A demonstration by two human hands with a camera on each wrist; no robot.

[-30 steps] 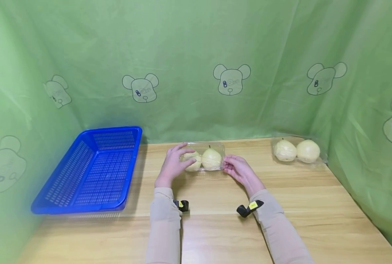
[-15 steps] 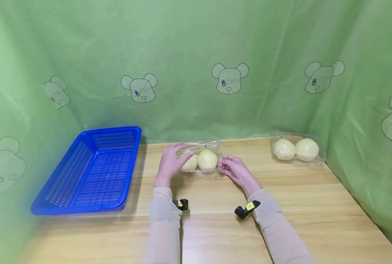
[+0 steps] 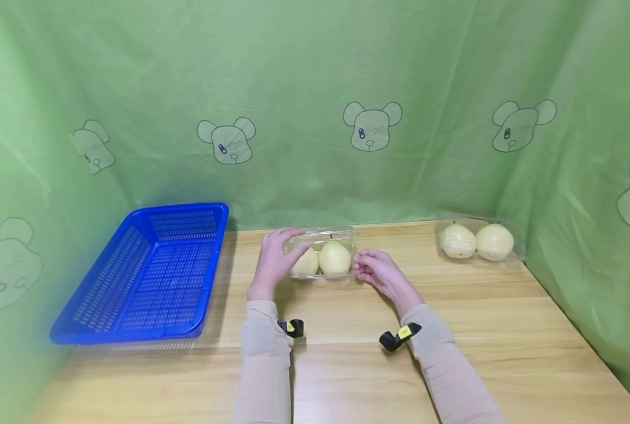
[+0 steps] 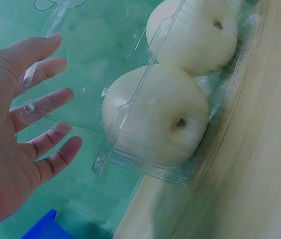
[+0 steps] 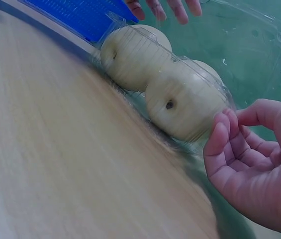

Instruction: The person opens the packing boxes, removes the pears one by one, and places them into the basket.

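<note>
A clear plastic clamshell box [image 3: 343, 233] sits near the table's back edge, with two pale yellow pears inside, the right pear [image 3: 335, 258] showing its stem. Its lid [image 4: 88, 64] stands raised away from the tray part in the left wrist view. My left hand [image 3: 273, 259] is at the box's left end, fingers apart and loosely bent, overlapping the lid's rim. At the right end, my right hand [image 3: 381, 272] pinches the edge of the box between thumb and fingertips, the other fingers curled beneath, as the right wrist view shows [image 5: 252, 162].
A blue plastic basket [image 3: 208, 294] with slotted walls stands on the left of the wooden table [image 3: 341, 377]. Another clear box with two pears [image 3: 495, 242] lies at the back right. Green cloth [image 3: 293, 70] hangs behind and along both sides.
My left hand has shifted slightly left, its fingers lying further along the lid's back. My right hand has moved a little left with its end of the box.
</note>
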